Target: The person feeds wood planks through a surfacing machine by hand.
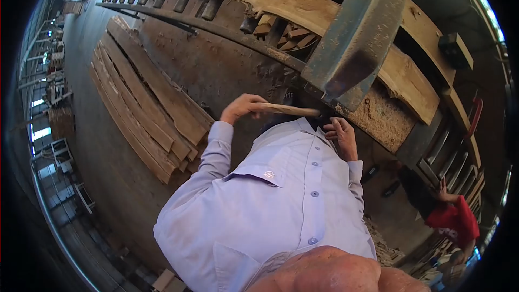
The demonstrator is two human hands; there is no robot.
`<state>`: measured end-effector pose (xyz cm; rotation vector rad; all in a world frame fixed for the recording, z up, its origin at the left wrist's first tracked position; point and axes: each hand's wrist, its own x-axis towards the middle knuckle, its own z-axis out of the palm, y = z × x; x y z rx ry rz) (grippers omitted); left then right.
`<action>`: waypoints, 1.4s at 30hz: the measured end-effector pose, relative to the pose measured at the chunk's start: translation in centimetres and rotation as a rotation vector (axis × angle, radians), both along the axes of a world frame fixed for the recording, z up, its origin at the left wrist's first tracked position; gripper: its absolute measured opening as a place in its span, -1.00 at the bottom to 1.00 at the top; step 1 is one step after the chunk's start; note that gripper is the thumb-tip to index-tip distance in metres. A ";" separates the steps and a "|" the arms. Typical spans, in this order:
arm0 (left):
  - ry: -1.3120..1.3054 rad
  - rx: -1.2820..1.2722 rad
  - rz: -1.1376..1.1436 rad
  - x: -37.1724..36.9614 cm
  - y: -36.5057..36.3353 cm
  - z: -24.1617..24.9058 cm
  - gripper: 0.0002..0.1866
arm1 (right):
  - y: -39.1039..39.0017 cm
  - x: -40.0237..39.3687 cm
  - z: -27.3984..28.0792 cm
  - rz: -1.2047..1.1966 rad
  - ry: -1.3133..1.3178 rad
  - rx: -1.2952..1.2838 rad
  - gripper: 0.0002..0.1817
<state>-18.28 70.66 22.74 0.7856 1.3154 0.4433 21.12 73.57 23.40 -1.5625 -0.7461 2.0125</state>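
From my end, L hand (246, 108) pinches one end of the wooden stick (292, 110), prob. to leave its other end free in front of the shirt (292, 167), w/ R hand (340, 134) curled just beside, tho can't tell if it's gripping anything.

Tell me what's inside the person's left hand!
One part of a wooden stick; the rest pokes out of the left hand toward the right hand. The left hand's grip covers the held part, and its palm is hidden.
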 end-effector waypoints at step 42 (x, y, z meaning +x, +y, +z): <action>0.241 0.527 0.454 -8.8 28.7 -12.8 -0.39 | 10.6 29.7 -5.3 -0.470 -1.457 0.666 -0.21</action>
